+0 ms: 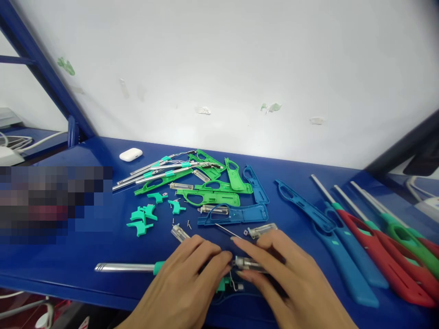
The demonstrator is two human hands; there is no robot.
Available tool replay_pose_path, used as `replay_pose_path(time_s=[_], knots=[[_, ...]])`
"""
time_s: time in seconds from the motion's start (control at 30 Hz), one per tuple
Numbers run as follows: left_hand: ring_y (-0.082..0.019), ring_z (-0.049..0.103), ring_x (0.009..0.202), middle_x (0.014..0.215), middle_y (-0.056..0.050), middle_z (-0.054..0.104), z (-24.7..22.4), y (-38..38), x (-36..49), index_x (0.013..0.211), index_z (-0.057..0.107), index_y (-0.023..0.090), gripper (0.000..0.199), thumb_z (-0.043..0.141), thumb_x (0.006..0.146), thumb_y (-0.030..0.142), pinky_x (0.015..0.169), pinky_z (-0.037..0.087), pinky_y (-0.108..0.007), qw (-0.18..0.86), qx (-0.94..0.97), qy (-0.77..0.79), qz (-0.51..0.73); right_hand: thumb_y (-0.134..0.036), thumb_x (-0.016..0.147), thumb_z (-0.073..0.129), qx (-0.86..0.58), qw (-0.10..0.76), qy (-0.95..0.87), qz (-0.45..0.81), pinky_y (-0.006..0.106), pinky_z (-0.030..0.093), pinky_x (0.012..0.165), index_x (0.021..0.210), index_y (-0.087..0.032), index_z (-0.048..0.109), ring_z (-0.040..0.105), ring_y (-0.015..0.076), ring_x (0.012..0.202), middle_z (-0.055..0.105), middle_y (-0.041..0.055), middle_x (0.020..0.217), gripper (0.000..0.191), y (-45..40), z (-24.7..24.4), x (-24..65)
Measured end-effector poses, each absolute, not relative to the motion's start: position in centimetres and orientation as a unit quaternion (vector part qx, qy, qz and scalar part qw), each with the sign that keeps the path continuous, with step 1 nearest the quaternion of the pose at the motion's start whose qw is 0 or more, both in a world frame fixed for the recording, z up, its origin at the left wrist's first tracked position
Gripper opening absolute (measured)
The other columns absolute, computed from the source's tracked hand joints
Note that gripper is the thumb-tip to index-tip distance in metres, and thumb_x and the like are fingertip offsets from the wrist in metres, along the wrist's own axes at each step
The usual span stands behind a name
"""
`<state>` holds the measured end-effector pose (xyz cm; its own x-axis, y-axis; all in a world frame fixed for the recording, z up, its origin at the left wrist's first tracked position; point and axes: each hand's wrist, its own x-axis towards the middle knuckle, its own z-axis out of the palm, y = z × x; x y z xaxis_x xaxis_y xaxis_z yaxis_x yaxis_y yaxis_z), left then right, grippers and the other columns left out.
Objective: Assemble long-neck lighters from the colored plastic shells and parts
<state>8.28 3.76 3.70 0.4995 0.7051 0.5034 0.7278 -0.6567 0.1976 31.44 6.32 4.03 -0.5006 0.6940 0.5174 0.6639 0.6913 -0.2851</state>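
Note:
My right hand (291,274) holds a clear gas tank with a metal valve (247,263) between thumb and fingers, near the table's front edge. A thin metal screwdriver shaft (224,230) sticks out by its fingertips. Close beside it, my left hand (187,278) has its fingers bent together over a lighter's parts; what they hold is hidden. From under it a silver tube (126,267) with a green collar points left. Below the fingertips a green trigger (223,285), a white wire and part of a blue shell (240,298) show.
Green shells (212,198), blue shells (240,214), green triggers (140,227), tanks, screws and metal tubes lie beyond my hands. Whole lighters (384,256) lie at the right. A white case (131,154) sits at the back left. A pixelated patch covers the left edge.

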Motion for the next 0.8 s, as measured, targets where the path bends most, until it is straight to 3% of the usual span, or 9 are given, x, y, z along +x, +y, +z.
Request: replay_pose_path(time_s=[0.1,0.23,0.47,0.63,0.8], knots=[[-0.022,0.068,0.092,0.107,-0.005,0.075,3.4,3.6,8.1,0.132,0.064,0.017,0.045,0.039,0.099,-0.001,0.087,0.061,-0.04,0.016,-0.87,-0.415,-0.267,-0.047,0.111,0.052,-0.402,0.337,-0.851,0.031,0.032,0.063,0.075,0.121,-0.029,0.073,0.074,0.0207,0.088,0.075,0.0027,0.096,0.029,6.5,4.2,31.7],[-0.022,0.067,0.091,0.107,-0.006,0.073,2.7,3.5,8.2,0.129,0.066,0.018,0.047,0.042,0.094,-0.004,0.084,0.061,-0.038,0.0,-0.869,-0.414,-0.272,-0.047,0.108,0.06,-0.392,0.355,-0.846,0.06,0.031,0.06,0.071,0.097,-0.028,0.073,0.072,0.018,0.075,0.076,-0.0021,0.084,0.025,6.6,4.9,31.9],[-0.02,0.064,0.086,0.104,-0.007,0.07,3.1,3.5,8.1,0.125,0.067,0.02,0.041,0.039,0.101,0.002,0.073,0.06,-0.031,0.004,-0.861,-0.43,-0.272,-0.045,0.106,0.063,-0.373,0.354,-0.855,0.065,0.03,0.059,0.073,0.097,-0.029,0.079,0.073,0.016,0.076,0.077,-0.0023,0.089,0.024,6.6,5.1,32.2],[-0.019,0.069,0.084,0.101,-0.007,0.073,4.1,3.2,7.8,0.124,0.068,0.019,0.037,0.032,0.115,0.026,0.077,0.061,-0.031,0.016,-0.868,-0.4,-0.295,-0.042,0.108,0.061,-0.36,0.34,-0.868,0.028,0.031,0.057,0.067,0.101,-0.027,0.081,0.071,0.0162,0.071,0.077,-0.0009,0.087,0.026,6.4,5.0,32.5],[-0.019,0.073,0.088,0.098,-0.003,0.076,3.6,2.7,8.2,0.112,0.07,0.019,0.018,0.053,0.111,0.024,0.087,0.06,-0.033,0.064,-0.847,-0.406,-0.336,-0.036,0.109,0.058,-0.344,0.331,-0.879,0.015,0.03,0.054,0.064,0.104,-0.026,0.081,0.069,0.0152,0.069,0.076,-0.0008,0.085,0.025,6.3,5.0,32.5]])
